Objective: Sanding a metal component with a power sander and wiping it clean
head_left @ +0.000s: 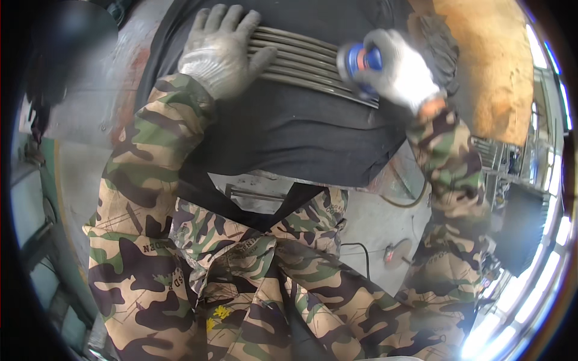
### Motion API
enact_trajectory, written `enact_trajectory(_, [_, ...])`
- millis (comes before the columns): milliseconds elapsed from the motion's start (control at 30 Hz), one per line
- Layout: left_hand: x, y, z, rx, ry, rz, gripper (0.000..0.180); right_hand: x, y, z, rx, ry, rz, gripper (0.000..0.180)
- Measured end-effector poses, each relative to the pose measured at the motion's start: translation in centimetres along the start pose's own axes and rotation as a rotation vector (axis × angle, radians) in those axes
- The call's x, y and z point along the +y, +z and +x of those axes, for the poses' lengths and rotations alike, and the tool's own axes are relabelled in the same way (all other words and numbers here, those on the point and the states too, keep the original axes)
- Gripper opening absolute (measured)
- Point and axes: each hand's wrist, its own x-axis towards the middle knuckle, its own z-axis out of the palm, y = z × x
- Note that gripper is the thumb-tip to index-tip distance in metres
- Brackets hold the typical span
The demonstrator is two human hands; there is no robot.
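Fingers of the gloved left hand [221, 51] lie spread flat on a bundle of metal rods [304, 60] at 12 o'clock on the dark bench [283, 129], gripping nothing. At 1 o'clock the right hand [400, 69] is wrapped round a blue grinder [359, 63] touching the rods. Risk: rods could roll under the tool toward the nearby holding hand; the cable [415, 198] might snag. Farther off stands an orange slab [487, 66].

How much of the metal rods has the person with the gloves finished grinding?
Hard to tell what is finished: the metal rods look much the same along their length. In hand now: the left hand presses flat on the bundle on the dark cloth, while the right hand holds a blue grinder at the rods' right end. The stretch between the hands probably remains.
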Motion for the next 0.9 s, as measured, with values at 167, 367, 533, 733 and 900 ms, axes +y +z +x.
enact_trajectory(167, [-0.2,0.7,0.5,-0.069,-0.017,0.046,0.058,0.1,1.1,-0.7,-0.034,-0.085,0.049,0.057])
enact_trajectory(367, [-0.2,1.0,0.6,-0.113,0.001,0.061,0.066,1.1,0.2,0.3,-0.066,0.027,0.026,0.058])
enact_trajectory(533, [-0.2,-0.1,0.7,-0.102,0.031,0.06,0.067,1.2,0.7,-2.4,-0.037,-0.199,0.055,0.06])
enact_trajectory(733, [-0.7,0.6,0.3,-0.091,0.067,0.151,0.069,1.1,0.5,-1.9,-0.035,-0.204,0.048,0.059])
enact_trajectory(900, [0.4,0.0,0.1,-0.128,0.026,0.061,0.07,1.9,0.1,-0.1,-0.051,-0.011,0.021,0.059])
